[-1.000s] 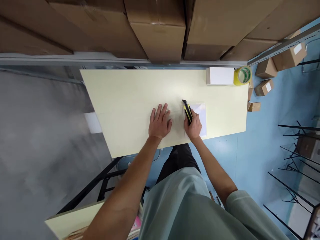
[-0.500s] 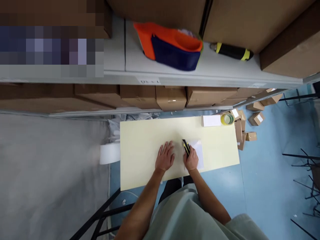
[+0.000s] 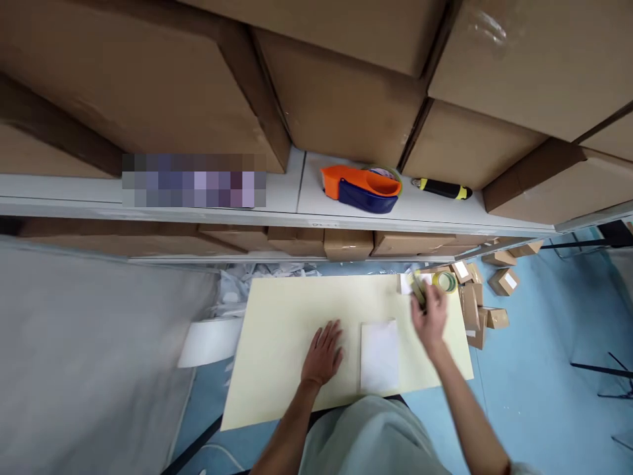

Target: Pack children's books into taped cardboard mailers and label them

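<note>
My left hand (image 3: 324,353) lies flat on the pale yellow tabletop (image 3: 281,330) with its fingers spread, holding nothing. A white sheet or stack of paper (image 3: 379,356) rests to its right, in front of my body. My right hand (image 3: 429,316) is over the far right of the table, blurred by motion. Its fingers are closed on a black and yellow box cutter (image 3: 418,291). Close to that hand are a small white block of paper or labels (image 3: 405,284), partly hidden behind the cutter, and a yellow-green tape roll (image 3: 445,282).
Above the table's far edge runs a shelf (image 3: 281,214) with large cardboard boxes (image 3: 346,99), an orange and blue tape dispenser (image 3: 363,189) and a black-yellow tool handle (image 3: 442,189). Small cartons (image 3: 472,307) lie right of the table. A white roll (image 3: 210,342) stands at the left.
My right hand has carried the box cutter from the white paper to the table's far right, near the tape roll. My left hand stays flat. The view has tilted up.
</note>
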`<state>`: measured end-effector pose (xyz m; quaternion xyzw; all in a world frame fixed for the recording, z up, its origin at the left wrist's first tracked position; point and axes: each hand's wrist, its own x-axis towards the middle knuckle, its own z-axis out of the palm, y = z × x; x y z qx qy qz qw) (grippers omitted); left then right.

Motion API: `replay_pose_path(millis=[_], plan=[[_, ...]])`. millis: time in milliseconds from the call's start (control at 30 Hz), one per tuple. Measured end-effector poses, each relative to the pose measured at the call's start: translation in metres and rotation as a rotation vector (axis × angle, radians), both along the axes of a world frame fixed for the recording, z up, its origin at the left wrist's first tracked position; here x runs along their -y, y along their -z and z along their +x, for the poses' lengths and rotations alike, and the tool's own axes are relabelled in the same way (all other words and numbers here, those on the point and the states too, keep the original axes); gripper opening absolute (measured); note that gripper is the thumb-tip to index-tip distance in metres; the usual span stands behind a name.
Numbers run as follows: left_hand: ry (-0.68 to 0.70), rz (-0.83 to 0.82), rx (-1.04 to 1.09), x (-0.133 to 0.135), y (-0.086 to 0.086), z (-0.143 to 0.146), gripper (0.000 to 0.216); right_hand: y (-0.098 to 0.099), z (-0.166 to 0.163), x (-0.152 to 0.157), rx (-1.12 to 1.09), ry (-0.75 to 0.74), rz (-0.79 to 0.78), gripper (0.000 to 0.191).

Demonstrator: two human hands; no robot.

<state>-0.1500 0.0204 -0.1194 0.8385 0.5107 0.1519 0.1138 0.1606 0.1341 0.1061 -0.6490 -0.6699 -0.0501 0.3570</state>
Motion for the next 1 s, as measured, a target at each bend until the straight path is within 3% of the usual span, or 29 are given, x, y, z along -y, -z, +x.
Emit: replay_pose_path(millis=[100, 167, 233, 300, 467, 667, 767, 833, 900, 967, 1000], plan=[[0.001, -0.011, -0.007, 0.002, -0.007, 0.002, 0.050, -0.085, 0.046, -0.082, 0.103, -0.052, 0.067, 0.053], [-0.002, -0.019, -0.016, 0.002, -0.011, 0.003, 0.050, -0.124, 0.064, -0.127, 0.148, -0.117, 0.046, 0.041], [-0.019, -0.038, -0.013, 0.003, -0.014, 0.003, 0.049, -0.145, 0.073, -0.161, 0.225, -0.185, -0.006, 0.037], [-0.034, -0.062, 0.004, 0.003, -0.015, 0.004, 0.050, -0.152, 0.077, -0.181, 0.335, -0.227, -0.070, 0.037], [-0.040, -0.087, 0.061, 0.004, -0.017, 0.006, 0.052, -0.144, 0.081, -0.198, 0.507, -0.211, -0.168, 0.035], [-0.060, -0.088, 0.083, 0.004, -0.016, 0.008, 0.051, -0.138, 0.076, -0.207, 0.484, -0.171, -0.149, 0.036], [-0.061, -0.087, 0.090, 0.004, -0.015, 0.009, 0.051, -0.141, 0.067, -0.197, 0.452, -0.128, -0.097, 0.037], [-0.057, -0.083, 0.095, 0.003, -0.015, 0.009, 0.051, -0.134, 0.058, -0.171, 0.384, -0.088, -0.006, 0.039], [-0.049, -0.076, 0.090, 0.003, -0.015, 0.008, 0.051, -0.112, 0.046, -0.127, 0.243, -0.037, 0.085, 0.040], [-0.040, -0.073, 0.077, 0.002, -0.015, 0.007, 0.051, -0.069, 0.034, -0.066, 0.071, -0.048, -0.021, 0.039], [-0.037, -0.075, 0.069, 0.002, -0.015, 0.008, 0.051, -0.042, 0.028, -0.032, 0.003, -0.102, -0.198, 0.038]])
